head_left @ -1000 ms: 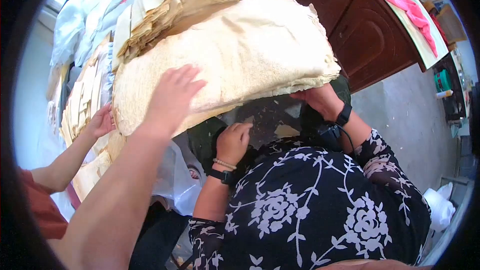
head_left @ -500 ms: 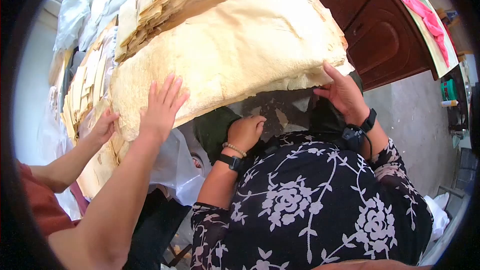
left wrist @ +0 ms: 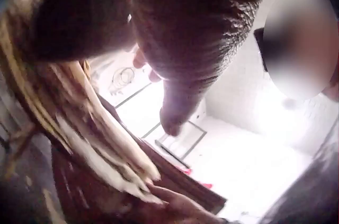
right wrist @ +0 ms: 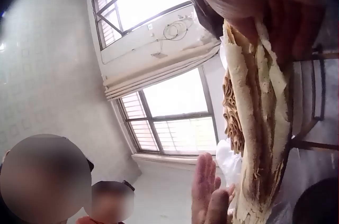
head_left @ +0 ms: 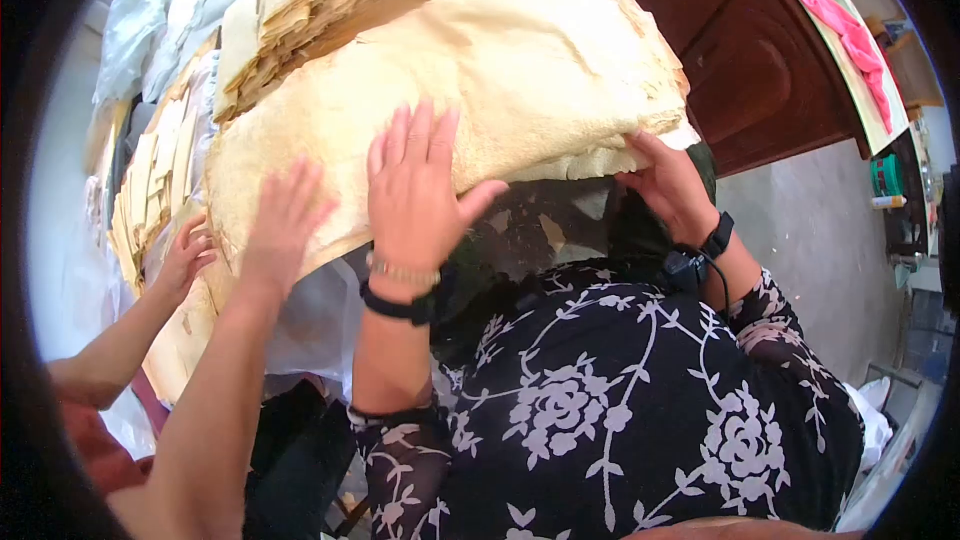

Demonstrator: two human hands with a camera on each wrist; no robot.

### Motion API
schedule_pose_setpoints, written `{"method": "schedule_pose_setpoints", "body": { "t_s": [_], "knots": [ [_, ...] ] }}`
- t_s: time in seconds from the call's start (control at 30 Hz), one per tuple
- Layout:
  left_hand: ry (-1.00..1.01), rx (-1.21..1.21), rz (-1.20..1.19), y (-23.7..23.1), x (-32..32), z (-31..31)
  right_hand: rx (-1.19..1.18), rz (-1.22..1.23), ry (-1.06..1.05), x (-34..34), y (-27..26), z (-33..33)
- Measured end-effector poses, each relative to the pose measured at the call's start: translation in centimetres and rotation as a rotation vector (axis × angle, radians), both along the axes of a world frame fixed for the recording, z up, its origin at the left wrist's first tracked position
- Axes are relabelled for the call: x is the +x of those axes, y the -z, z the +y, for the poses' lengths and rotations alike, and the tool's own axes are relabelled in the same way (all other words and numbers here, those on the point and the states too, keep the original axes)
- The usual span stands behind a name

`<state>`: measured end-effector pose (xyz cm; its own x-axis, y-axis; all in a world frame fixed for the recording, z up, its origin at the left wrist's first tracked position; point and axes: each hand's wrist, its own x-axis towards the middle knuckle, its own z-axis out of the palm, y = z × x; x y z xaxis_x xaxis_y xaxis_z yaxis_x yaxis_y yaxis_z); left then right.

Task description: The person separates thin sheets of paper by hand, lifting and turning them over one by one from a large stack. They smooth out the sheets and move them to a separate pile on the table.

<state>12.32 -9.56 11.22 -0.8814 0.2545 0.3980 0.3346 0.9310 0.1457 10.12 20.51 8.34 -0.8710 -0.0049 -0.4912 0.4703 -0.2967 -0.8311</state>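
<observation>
Cream sheets (head_left: pixel 470 50), stacked, in the pinch of the right hand (head_left: pixel 680 188) at one end, under a wide left hand (head_left: pixel 415 205), beside another person's hands (head_left: pixel 280 235).

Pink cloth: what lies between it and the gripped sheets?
Between the sheets and cloth, the head view shows the brown cabinet and a strip of counter.

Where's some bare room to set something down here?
Mostly bare: grey floor between the dark wood cabinet and the floral right sleeve; the top of the pale sheet stack, between the left hand and the folded sheets. Crowded: the stack's left end, with another person's hands.
</observation>
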Motion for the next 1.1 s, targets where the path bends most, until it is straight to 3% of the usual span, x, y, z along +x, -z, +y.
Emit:
{"method": "schedule_pose_setpoints", "body": {
  "t_s": [0.17, 0.8, 0.97, 1.1],
  "knots": [
    [0.043, -0.051, -0.050, 2.3, -1.1, -0.8, -0.037, -0.053, -0.015, 0.0, 1.5, 1.4],
    [0.021, -0.098, -0.046, 2.4, -1.2, -0.8, -0.068, -0.034, 0.017, 0.8, 1.7, 1.5],
    [0.024, -0.074, -0.015, 2.1, -1.0, -0.9, -0.170, -0.004, -0.098, 0.9, 3.1, 2.5],
    [0.007, -0.103, -0.044, 2.1, -1.0, -0.2, -0.163, -0.054, -0.029, 1.4, 3.5, 2.5]
  ]
}}
